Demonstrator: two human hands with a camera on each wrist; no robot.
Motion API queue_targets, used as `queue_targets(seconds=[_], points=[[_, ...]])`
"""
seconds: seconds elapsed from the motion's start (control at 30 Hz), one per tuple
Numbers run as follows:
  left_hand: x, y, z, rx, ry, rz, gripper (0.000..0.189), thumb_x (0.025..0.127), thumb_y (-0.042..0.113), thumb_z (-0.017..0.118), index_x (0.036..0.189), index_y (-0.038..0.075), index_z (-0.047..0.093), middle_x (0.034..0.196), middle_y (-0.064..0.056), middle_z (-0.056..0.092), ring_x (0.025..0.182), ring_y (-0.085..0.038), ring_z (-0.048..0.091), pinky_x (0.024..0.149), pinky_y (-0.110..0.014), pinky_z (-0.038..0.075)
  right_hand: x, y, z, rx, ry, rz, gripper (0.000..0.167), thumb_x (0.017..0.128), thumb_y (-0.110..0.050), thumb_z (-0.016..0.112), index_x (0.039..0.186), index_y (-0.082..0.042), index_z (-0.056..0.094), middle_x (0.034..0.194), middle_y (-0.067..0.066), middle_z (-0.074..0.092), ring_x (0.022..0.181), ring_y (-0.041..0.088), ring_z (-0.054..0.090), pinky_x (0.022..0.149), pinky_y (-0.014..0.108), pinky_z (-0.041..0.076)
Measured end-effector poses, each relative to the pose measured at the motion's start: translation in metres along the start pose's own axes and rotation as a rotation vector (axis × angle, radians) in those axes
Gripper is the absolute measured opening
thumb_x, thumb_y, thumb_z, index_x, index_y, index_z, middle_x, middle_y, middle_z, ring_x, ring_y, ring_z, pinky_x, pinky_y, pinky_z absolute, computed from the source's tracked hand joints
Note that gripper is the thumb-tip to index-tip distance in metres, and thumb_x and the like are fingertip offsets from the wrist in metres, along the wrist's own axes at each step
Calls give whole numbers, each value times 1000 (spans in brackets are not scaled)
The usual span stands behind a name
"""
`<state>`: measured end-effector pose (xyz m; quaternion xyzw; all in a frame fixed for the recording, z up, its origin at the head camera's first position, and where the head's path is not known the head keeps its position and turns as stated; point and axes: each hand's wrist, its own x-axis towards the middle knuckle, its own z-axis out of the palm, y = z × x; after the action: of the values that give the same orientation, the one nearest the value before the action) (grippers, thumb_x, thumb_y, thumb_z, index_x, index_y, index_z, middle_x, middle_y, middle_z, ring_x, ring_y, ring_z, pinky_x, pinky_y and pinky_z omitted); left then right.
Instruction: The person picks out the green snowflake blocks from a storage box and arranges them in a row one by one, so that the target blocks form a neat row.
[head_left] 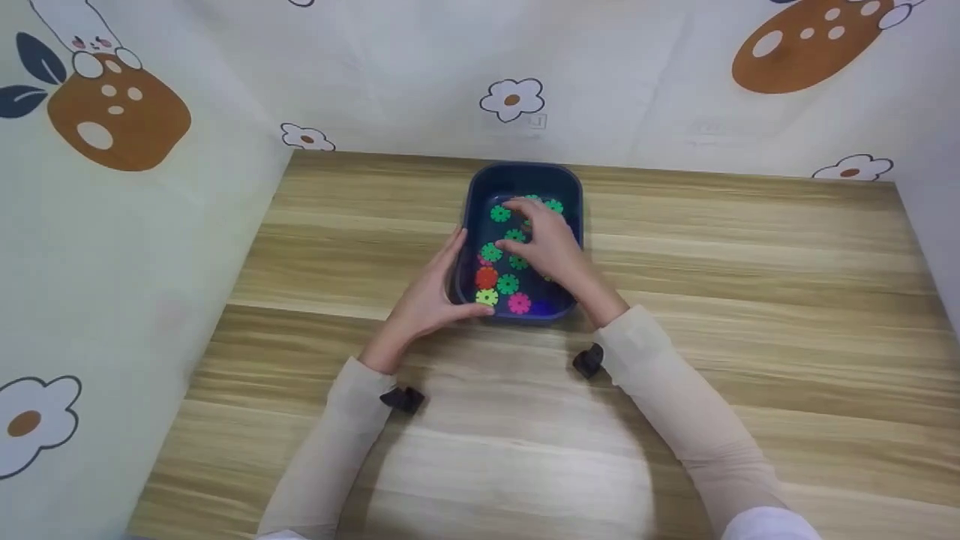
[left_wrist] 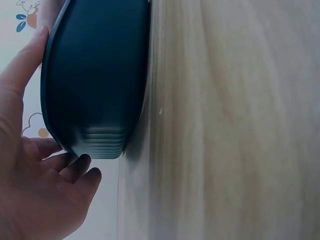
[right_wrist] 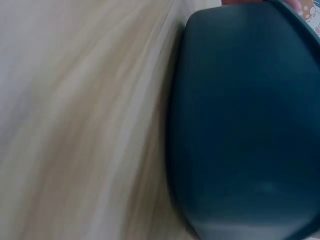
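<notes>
A dark blue plastic bin (head_left: 525, 180) stands on the table, holding several small notched snowflake discs. Green discs (head_left: 508, 283) are most common; a red disc (head_left: 486, 277), a yellow disc (head_left: 486, 298) and a pink disc (head_left: 519, 303) lie near its front. My left hand (head_left: 431, 296) holds the bin's front left corner, thumb along the near rim and fingers against the side; the left wrist view shows this hand (left_wrist: 50, 185) on the bin's outer wall (left_wrist: 97, 70). Over the discs, my right hand (head_left: 555, 244) has thumb and fingers parted, nothing visible between them. The bin's outside (right_wrist: 245, 115) fills much of the right wrist view.
The wood-grain table (head_left: 750, 300) extends on both sides of the bin. Behind it hangs a pale printed backdrop (head_left: 420, 82), close to the bin's far end. Black wrist cameras, such as the left one (head_left: 405, 400), sit on both sleeves.
</notes>
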<state>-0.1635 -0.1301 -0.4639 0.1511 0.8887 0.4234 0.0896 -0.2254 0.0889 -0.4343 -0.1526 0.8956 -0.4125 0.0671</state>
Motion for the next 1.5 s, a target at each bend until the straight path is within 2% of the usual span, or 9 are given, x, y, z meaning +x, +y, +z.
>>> queue_targets(seconds=[0.13, 0.27, 0.37, 0.6, 0.77, 0.93, 1.1, 1.37, 1.5], points=[[0, 1, 2, -24, 3, -14, 117, 74, 45, 86, 162, 25, 11, 169, -1, 11, 155, -27, 19, 123, -55, 24, 9, 0, 6, 121, -68, 102, 54, 91, -22, 74, 139, -7, 55, 145, 13, 55, 130, 30, 58, 108, 41, 49], [-1, 2, 5, -44, 9, -15, 120, 73, 50, 86, 162, 25, 10, 169, -4, 12, 155, -27, 18, 123, -54, 24, 16, 2, 9, 164, -131, 213, 52, 90, -20, 74, 138, -6, 57, 142, 14, 58, 128, 29, 59, 106, 41, 51], [-2, 2, 6, -64, 13, -9, 121, 72, 50, 86, 162, 24, 10, 169, -7, 12, 155, -28, 17, 123, -54, 23, 20, 4, 13, 156, -161, 251, 51, 90, -16, 75, 137, -4, 58, 138, 15, 61, 122, 28, 61, 102, 41, 53], [-2, 1, 6, -91, 17, -6, 120, 73, 46, 87, 162, 22, 10, 169, -8, 14, 155, -27, 18, 124, -51, 22, 28, 3, 23, -54, -169, 173, 36, 88, -10, 75, 123, -4, 70, 123, 14, 70, 104, 25, 66, 93, 39, 57], [-2, 1, 6, -83, 12, -16, 121, 73, 48, 87, 162, 24, 9, 169, -8, 14, 155, -27, 18, 124, -51, 22, 28, 2, 25, -94, -170, 190, 22, 88, -10, 75, 110, -6, 70, 110, 12, 70, 94, 23, 63, 86, 36, 58], [-3, 3, 6, -84, 11, -29, 121, 72, 49, 87, 162, 23, 9, 169, -9, 13, 155, -28, 18, 124, -53, 23, 26, 5, 22, -3, -111, 157, 13, 87, -6, 74, 99, -3, 69, 100, 13, 71, 84, 20, 62, 74, 29, 54], [-2, 4, 7, -88, 16, -26, 120, 73, 43, 88, 162, 21, 9, 169, -9, 13, 155, -28, 18, 124, -52, 22, 22, 6, 16, 148, -52, 143, 10, 89, -8, 72, 98, -4, 73, 95, 14, 74, 79, 18, 65, 68, 23, 52], [-2, 4, 7, -111, 4, -42, 120, 74, 43, 87, 162, 24, 8, 168, -8, 15, 154, -28, 20, 124, -52, 23, 19, 0, -2, 206, 16, 132, 12, 90, -13, 74, 100, -7, 77, 96, 13, 76, 77, 13, 69, 73, 24, 59], [-3, 4, 6, -110, 8, -53, 119, 74, 42, 87, 162, 25, 8, 168, -7, 17, 153, -29, 23, 123, -52, 24, 19, -3, -16, 242, 49, 153, 14, 91, -14, 74, 102, -7, 78, 98, 13, 76, 78, 12, 69, 78, 26, 61]])
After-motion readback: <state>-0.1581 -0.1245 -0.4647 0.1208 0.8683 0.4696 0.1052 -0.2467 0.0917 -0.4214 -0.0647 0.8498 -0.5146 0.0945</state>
